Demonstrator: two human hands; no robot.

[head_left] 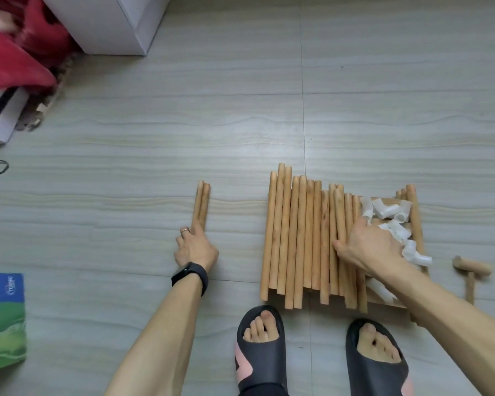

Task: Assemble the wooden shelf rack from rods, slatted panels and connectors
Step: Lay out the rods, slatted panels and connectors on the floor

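Wooden mallet, apparently, near white connectors

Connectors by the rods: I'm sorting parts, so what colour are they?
The connectors are white, seen best in the head view.

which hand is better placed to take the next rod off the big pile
Right. The right hand lies on the rod pile, beside the white connectors; the left hand is off to the side, on the two separate rods.
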